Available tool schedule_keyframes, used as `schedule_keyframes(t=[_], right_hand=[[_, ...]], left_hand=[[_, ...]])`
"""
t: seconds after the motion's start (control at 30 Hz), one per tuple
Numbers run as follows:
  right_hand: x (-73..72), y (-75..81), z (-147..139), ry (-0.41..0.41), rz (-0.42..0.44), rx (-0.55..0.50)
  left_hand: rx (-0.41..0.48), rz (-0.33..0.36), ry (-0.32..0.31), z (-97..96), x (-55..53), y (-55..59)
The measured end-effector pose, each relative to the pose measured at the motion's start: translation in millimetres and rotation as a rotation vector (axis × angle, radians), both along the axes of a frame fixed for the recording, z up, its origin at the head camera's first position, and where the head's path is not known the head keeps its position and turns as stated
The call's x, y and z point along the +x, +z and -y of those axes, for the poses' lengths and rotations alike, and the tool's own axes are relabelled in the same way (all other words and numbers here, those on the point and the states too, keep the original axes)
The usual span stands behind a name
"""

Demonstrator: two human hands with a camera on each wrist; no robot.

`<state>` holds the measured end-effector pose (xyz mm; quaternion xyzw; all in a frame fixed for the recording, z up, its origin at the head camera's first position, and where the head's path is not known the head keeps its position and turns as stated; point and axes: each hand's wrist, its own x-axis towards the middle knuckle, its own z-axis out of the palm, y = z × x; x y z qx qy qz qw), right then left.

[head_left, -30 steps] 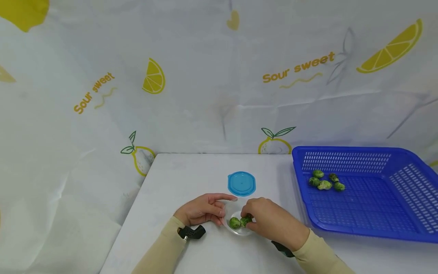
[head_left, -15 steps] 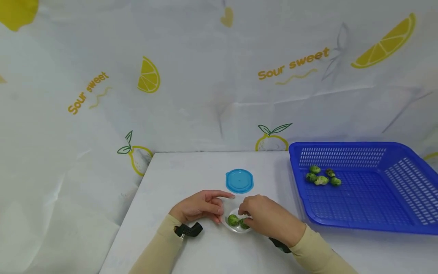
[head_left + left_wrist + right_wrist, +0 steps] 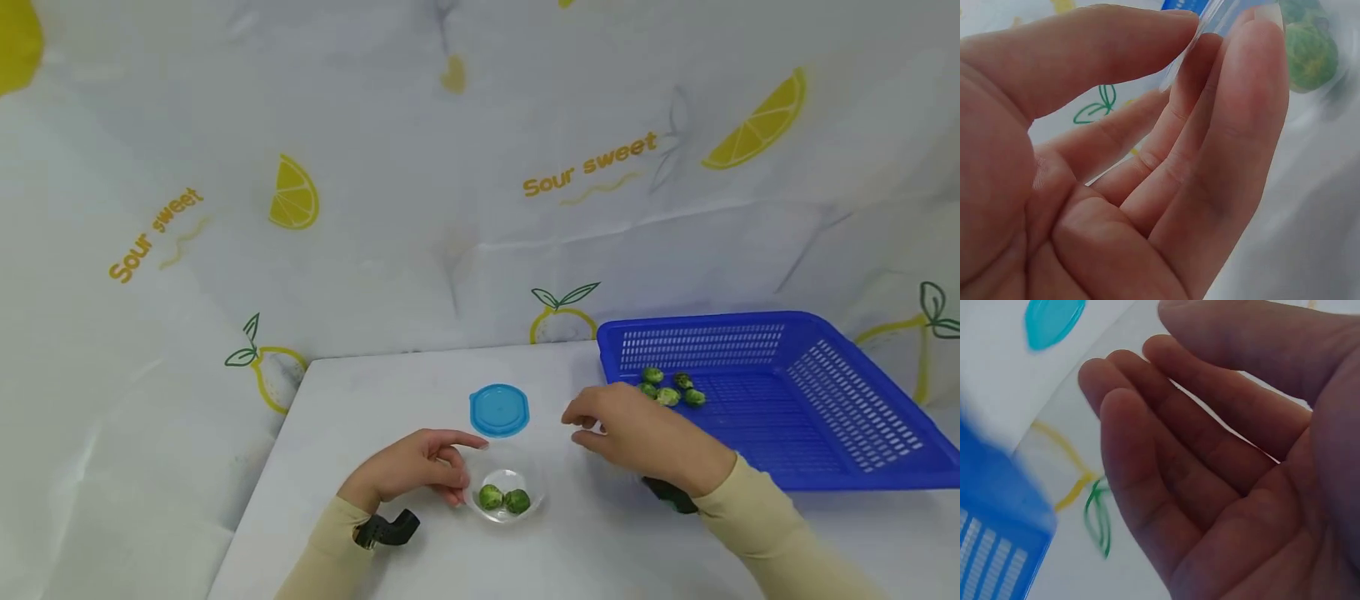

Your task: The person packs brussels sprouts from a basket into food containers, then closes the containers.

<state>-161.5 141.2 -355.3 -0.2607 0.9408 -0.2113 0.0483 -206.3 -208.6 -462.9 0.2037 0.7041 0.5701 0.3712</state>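
A small clear plastic bowl (image 3: 529, 467) stands on the white table with two Brussels sprouts (image 3: 491, 497) side by side in it. My left hand (image 3: 420, 468) pinches the bowl's left rim between thumb and fingers; in the left wrist view the thin clear rim (image 3: 1180, 59) runs between them. My right hand (image 3: 637, 429) is in the air between the bowl and the blue basket (image 3: 757, 433), its fingers loosely bent. Nothing lies in that palm in the right wrist view. Several more Brussels sprouts (image 3: 667, 397) lie in the basket's left back corner, partly behind the right hand.
Just behind the bowl a blue round lid (image 3: 499, 410) lies flat on the table (image 3: 390, 400). The basket's raised rim stands along the right side. A lemon-printed white sheet (image 3: 375, 208) hangs behind the table's back edge.
My right hand has left the bowl and moved right towards the basket, letting go of a Brussels sprout that now sits in the bowl. My left hand keeps its hold. The head view has shifted.
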Motion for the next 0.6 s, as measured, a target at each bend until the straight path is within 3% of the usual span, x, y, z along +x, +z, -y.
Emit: schedule_keyframes(t=[0.23, 0.43, 0.6], right_hand=[[-37.9, 8.9, -73, -0.057, 0.034, 0.013], [-73.2, -4.5, -135, -0.135, 0.115, 0.097], [-88.7, -15.3, -169, -0.192, 0.182, 0.114]], left_hand=[[0.003, 0.017, 0.021, 2.9, 4.3, 0.5], [0.011, 0.028, 0.033, 5.0, 3.8, -4.6], [0.014, 0.007, 0.022, 2.2, -0.1, -3.6]])
